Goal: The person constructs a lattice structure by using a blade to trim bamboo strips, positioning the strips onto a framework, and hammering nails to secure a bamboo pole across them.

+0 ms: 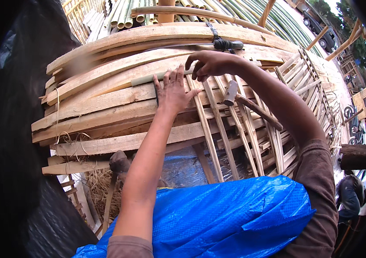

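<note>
My left hand (pixel 174 91) lies with its fingers spread across a pale green bamboo piece (pixel 143 80), which rests on rough wooden planks (pixel 101 96). A narrow dark edge, its kind unclear, shows beside that palm. Just to the right, my right hand (pixel 212 65) curls its fingers by the bamboo's right end; whether they grip anything is hidden. Below my right forearm, a hammer (pixel 231 93) lies on thin wooden strips (pixel 212 124), its handle slanting toward the lower right. Farther back on the planks is a black handle (pixel 229 44) with a dark strap round it.
Blue plastic sheeting (pixel 217 219) covers my lap. Bamboo poles (pixel 125 13) are stacked at the back, behind a wooden rail (pixel 200 13). Black sheeting (pixel 15 129) hangs at the left. Shavings (pixel 99 189) lie below the planks. Another person's leg (pixel 349 195) shows at far right.
</note>
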The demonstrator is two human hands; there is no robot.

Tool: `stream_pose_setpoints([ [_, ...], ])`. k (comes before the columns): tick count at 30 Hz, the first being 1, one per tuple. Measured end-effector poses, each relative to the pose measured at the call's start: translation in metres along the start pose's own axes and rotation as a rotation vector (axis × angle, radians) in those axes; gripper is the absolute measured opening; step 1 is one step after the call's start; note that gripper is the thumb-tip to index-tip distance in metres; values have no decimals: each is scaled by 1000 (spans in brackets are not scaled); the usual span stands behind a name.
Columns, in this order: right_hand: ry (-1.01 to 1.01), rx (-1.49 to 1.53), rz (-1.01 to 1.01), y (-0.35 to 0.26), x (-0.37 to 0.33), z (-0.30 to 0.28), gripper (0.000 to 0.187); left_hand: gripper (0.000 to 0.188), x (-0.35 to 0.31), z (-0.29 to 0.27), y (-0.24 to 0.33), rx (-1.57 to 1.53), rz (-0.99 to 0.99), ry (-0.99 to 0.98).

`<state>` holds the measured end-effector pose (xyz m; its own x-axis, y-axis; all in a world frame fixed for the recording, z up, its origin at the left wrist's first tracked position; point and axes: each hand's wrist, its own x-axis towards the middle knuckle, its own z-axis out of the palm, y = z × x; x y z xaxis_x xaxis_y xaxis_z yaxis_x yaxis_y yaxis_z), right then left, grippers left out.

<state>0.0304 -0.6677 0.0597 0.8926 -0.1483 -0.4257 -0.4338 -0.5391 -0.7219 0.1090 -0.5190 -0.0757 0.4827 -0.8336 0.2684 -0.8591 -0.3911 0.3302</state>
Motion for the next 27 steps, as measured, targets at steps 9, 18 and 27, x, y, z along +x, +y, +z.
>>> stream_pose_setpoints([
  [9, 161, -189, 94, -50, 29, -9, 54, 91, 1, -1, -4, -134, -29, 59],
  [18, 199, 14, 40, -13, 44, -2, 48, 66, 4, -12, -4, -291, -81, 172],
  [27, 310, 183, 12, 6, 39, 8, 46, 51, 13, -17, 8, -307, -248, 161],
])
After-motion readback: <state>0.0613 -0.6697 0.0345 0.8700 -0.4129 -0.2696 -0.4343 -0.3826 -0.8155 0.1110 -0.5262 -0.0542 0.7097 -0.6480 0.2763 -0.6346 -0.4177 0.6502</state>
